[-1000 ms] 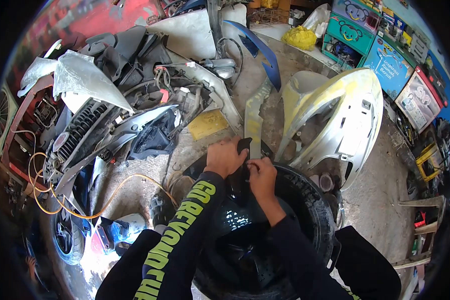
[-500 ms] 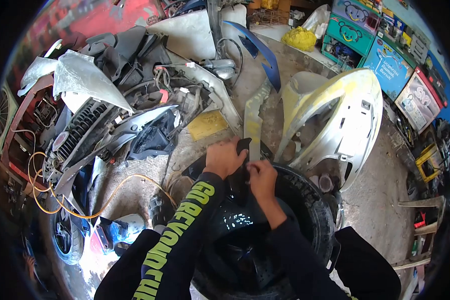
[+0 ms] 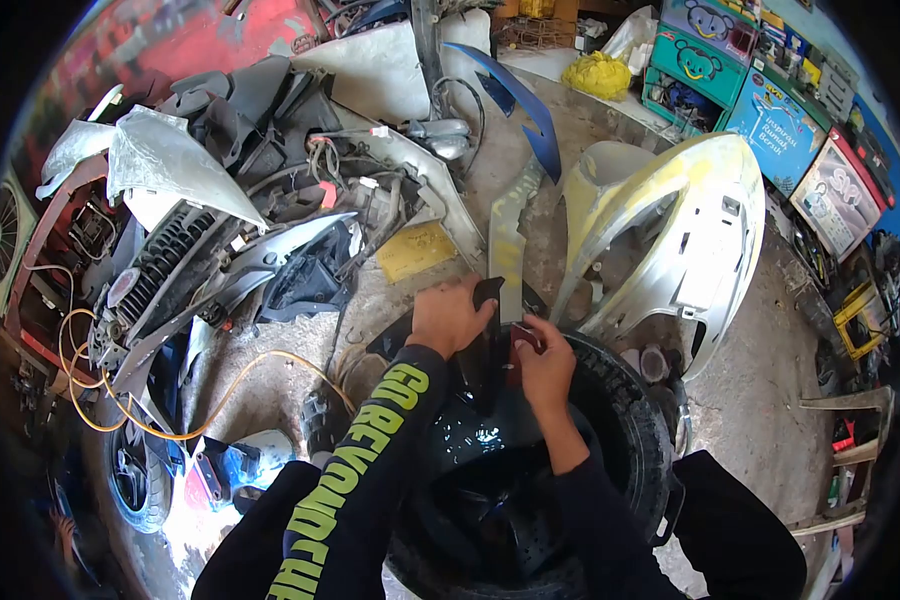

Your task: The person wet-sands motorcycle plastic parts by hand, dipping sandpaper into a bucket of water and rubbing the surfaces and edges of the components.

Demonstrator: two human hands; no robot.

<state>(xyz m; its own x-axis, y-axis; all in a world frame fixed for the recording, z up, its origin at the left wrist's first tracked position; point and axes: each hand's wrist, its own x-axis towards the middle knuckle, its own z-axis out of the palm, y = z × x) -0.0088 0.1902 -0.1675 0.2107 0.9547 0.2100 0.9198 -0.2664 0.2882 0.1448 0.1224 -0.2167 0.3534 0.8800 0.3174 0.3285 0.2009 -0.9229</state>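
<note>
My left hand (image 3: 448,316) grips the upper end of a dark glossy panel (image 3: 482,375), its thumb near the pointed tip. Just to the right, my right hand (image 3: 545,362) is closed on a small dark red piece (image 3: 516,352) held against or close to the panel's edge. Fingers cover much of that piece. Both hands are above a black round tub (image 3: 625,410) with dark liquid inside, which shows bright reflections. A narrow grey and yellow panel (image 3: 507,245) lies just beyond the hands.
Beyond on the right stands a large silver-yellow fairing (image 3: 735,230). Piled motorcycle parts (image 3: 240,120) fill the left, with an orange hose (image 3: 235,385) on the floor. A yellow sheet (image 3: 415,250) and a blue panel (image 3: 543,145) lie ahead. A wheel (image 3: 135,480) is at lower left.
My right hand has shifted slightly right and turned, and the dark red piece now shows between its fingers. My left hand remains on the dark panel. The reflections in the tub have changed.
</note>
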